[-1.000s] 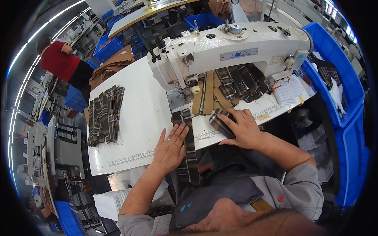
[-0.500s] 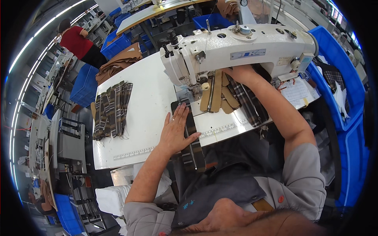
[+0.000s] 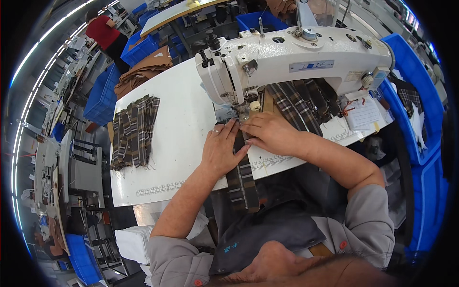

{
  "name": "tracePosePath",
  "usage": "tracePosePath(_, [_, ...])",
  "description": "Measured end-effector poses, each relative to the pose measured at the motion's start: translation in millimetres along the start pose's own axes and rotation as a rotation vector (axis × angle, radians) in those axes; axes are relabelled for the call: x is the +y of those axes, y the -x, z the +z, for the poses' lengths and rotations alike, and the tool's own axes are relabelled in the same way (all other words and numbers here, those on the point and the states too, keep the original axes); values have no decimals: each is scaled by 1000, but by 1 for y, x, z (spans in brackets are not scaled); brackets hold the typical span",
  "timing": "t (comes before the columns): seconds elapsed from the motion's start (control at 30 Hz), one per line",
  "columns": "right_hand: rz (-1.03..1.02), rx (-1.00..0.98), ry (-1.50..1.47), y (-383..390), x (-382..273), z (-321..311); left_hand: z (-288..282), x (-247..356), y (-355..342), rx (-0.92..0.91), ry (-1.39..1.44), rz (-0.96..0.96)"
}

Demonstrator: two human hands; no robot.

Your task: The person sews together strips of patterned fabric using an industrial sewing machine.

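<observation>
Your left hand (image 3: 221, 149), in the head view, lies open, palm down, on the plaid strip (image 3: 243, 184), thumb spread from the fingers; your right hand (image 3: 267, 132) is partly curled, fingertips at the strip beside the left ones, and whether it pinches cloth I cannot tell. The strip runs from the sewing machine's (image 3: 306, 52) needle end past the white table's (image 3: 177, 119) front edge

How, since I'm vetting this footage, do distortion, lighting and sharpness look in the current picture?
Head view: black corners and the bowed rim of the right-hand bin show fisheye distortion; the strip lights at left are blown out; small glints show on the machine; left hand and right hand look fairly sharp, but strip detail at the fingertips is too small to tell.
</observation>
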State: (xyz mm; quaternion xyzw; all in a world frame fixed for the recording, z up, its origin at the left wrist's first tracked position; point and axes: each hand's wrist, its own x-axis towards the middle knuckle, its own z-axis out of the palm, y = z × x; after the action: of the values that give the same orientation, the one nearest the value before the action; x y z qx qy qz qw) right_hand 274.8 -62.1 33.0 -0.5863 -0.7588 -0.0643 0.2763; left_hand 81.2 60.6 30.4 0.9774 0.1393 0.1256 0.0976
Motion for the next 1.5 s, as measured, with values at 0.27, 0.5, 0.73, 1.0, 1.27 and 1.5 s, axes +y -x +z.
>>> tracePosePath(0.27, [-46,18,14,-9,31,9,23,-4,-14,172,108,18])
tracePosePath(0.5, [30,-74,134,-3,23,-17,18,-7,-14,194,74,43])
tracePosePath(0.73, [26,111,87,-4,27,21,14,-5,-12,183,105,21])
tracePosePath(1.0, [80,-74,97,-6,22,15,20,-14,-13,204,142,65])
tracePosePath(1.27, [25,11,55,-6,26,17,21,-15,-17,178,167,14])
tracePosePath(1.5, [9,44,84,-6,25,17,25,-14,-16,189,195,-5])
